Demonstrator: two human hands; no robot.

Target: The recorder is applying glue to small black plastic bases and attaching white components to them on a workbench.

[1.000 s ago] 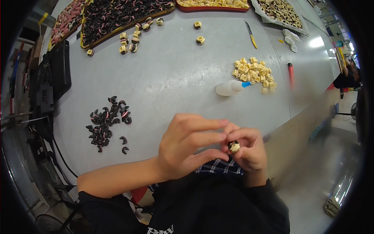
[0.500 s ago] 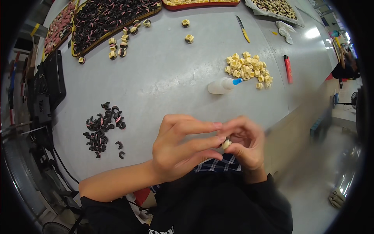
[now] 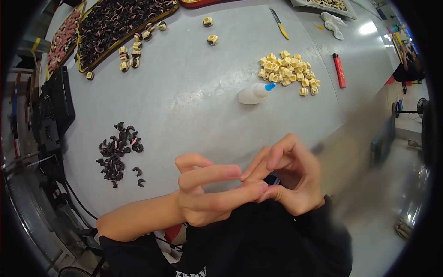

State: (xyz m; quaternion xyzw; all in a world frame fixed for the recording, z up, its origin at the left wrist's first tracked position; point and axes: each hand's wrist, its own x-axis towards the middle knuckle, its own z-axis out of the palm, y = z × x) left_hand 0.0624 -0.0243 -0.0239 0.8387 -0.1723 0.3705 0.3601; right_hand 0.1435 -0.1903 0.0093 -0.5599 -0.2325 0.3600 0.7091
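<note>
My left hand [image 3: 210, 191] and my right hand [image 3: 290, 177] meet in front of my body, above the table's near edge. The left fingers are bent, its forefinger pressed against the right fingertips. My right thumb and fingers are closed in a pinch at that spot. The small cream piece seen there earlier is now hidden by the fingers. Beyond my hands lies a heap of cream cube-like pieces [image 3: 286, 69] with hollows. To the left is a loose pile of black curved pieces [image 3: 115, 154], some with pink ridges. A white squeeze bottle [image 3: 251, 94] with a blue tip lies near the cream heap.
A tray of black and pink pieces [image 3: 120, 27] sits at the far left, with several joined cream-and-black pieces [image 3: 134, 53] beside it. A yellow-handled knife [image 3: 280, 25], red lighter-like object [image 3: 339, 70] and white cloth [image 3: 334, 25] lie at the far right.
The cream piece held at my right fingertips has gone out of sight between the fingers. My left hand has shifted slightly down, and its forefinger now presses against the right fingertips.
</note>
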